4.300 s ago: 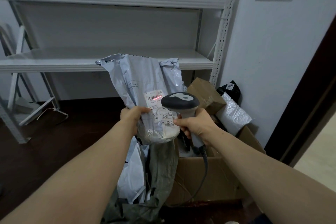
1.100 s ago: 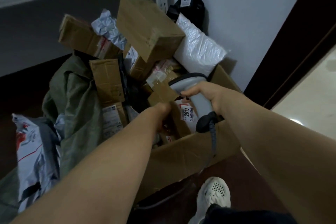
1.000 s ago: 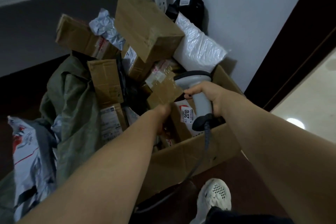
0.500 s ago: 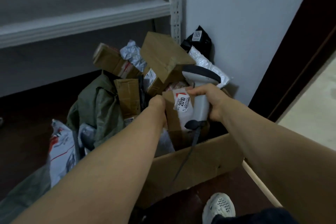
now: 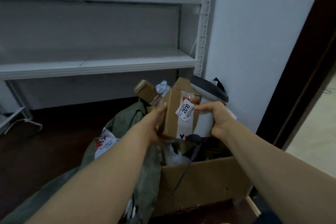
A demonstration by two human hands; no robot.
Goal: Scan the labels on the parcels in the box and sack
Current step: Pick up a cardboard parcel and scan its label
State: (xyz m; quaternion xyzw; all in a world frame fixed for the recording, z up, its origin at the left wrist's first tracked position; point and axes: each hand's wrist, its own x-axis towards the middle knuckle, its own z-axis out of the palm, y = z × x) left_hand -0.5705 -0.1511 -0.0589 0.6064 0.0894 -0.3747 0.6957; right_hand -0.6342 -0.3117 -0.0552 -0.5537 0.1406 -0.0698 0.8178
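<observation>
The parcel (image 5: 172, 114) is gripped upright by the left hand (image 5: 156, 123); the scanner (image 5: 205, 122), gripped by the right hand (image 5: 218, 116), is held beside its label (image 5: 185, 110).

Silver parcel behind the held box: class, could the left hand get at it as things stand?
Probably not yet: the left hand grips the held box, which sits between it and the silver parcel. With the box put down, the way looks free.
</observation>
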